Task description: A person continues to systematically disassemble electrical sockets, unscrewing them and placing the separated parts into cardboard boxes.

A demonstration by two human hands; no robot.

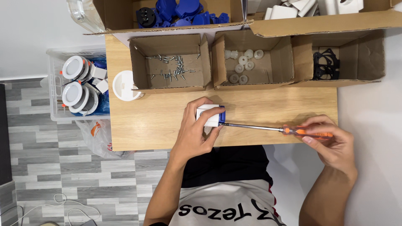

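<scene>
The left hand (196, 133) is gripping a white and blue part (210, 116) near the tabletop's (138, 129) front edge. The right hand (331, 142) is closing around an orange-handled screwdriver (293, 130), its tip touching the part.

Workpiece: small white plastic block (208, 116) with a blue part on its right end; rounded corners, lying on its side.
Workpiece place: on the wooden table (268, 104), mid-width, nearer the front edge than the back row of boxes.
Workpiece state: wrapped by the left hand (194, 134) (thumb under, fingers over the top), so its lower face is hidden.
Screwdriver: orange translucent handle (307, 133), long bright steel shaft.
Screwdriver pose: nearly level, running along the front edge; tip meets the block's blue end.
Screwdriver state: handle held in the right hand (333, 144), past the table's front right corner.
</scene>
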